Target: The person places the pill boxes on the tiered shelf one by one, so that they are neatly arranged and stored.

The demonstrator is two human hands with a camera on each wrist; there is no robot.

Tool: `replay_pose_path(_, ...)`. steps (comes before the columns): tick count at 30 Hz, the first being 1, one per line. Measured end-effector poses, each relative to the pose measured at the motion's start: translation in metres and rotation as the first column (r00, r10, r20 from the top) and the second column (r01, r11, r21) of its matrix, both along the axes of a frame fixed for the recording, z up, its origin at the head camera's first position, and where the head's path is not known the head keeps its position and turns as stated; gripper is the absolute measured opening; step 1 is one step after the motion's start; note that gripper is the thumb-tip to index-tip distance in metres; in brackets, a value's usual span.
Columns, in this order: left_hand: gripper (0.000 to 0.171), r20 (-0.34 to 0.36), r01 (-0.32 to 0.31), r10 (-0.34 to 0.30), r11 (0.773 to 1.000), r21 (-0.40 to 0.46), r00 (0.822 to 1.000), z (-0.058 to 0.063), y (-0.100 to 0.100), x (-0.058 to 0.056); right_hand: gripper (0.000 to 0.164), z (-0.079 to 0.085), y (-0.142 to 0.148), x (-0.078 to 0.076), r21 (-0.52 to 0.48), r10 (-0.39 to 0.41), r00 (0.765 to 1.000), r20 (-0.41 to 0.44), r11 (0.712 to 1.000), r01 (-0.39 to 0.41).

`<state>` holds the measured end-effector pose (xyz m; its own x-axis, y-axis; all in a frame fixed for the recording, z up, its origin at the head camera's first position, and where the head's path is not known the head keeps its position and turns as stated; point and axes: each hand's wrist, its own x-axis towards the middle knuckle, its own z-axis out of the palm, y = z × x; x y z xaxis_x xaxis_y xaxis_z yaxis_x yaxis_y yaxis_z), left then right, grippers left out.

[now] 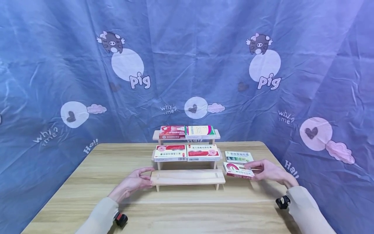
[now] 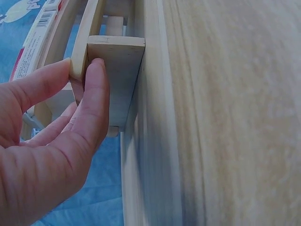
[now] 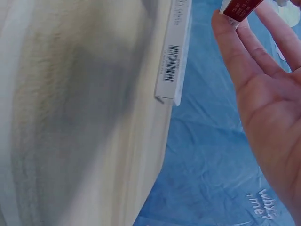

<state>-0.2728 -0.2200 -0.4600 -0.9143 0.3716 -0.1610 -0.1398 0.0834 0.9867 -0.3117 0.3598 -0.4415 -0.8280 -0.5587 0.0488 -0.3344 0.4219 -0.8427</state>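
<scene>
My left hand (image 1: 132,183) pinches the left end of the lowest step of a wooden tiered display stand (image 1: 187,177). In the left wrist view the thumb lies on one face of the board and the index finger on the other. To the right of that step, my right hand (image 1: 270,170) grips a white and dark red medicine box (image 1: 233,169) by its right end, slightly tilted. Only a dark red corner of this box (image 3: 242,7) shows in the right wrist view. Just behind it, a white and green medicine box (image 1: 238,156) lies on the table.
Two red and white medicine boxes (image 1: 170,152) lie side by side on the middle step. Up on the top step are a red box (image 1: 172,131) and a white, green and purple box (image 1: 200,130). A blue patterned curtain (image 1: 187,65) hangs behind the wooden table (image 1: 187,214).
</scene>
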Motion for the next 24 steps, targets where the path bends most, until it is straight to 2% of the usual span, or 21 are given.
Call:
replay_pose_path(8, 0.078, 0.009, -0.010, 0.009, 1.000, 0.022, 1.000, 0.000, 0.000, 0.001, 0.046, 0.004, -0.009, 0.004, -0.029, 0.103, 0.994, -0.028, 0.994, -0.103)
replay_pose_path(12, 0.078, 0.038, -0.016, 0.014, 0.998, 0.055, 0.999, 0.001, 0.000, 0.001, 0.044, 0.005, -0.020, 0.006, -0.025, 0.136, 0.990, -0.032, 0.990, -0.137)
replay_pose_path(20, 0.077, 0.056, -0.012, 0.008, 0.997, 0.074, 0.998, 0.002, -0.001, 0.001, 0.040, 0.008, -0.047, 0.010, 0.027, 0.128, 0.987, -0.098, 0.992, -0.126)
replay_pose_path(24, 0.076, 0.057, -0.013, 0.010, 0.998, 0.065, 0.998, 0.002, -0.002, 0.000, 0.039, 0.011, -0.061, 0.010, 0.018, 0.120, 0.990, -0.080, 0.993, -0.118)
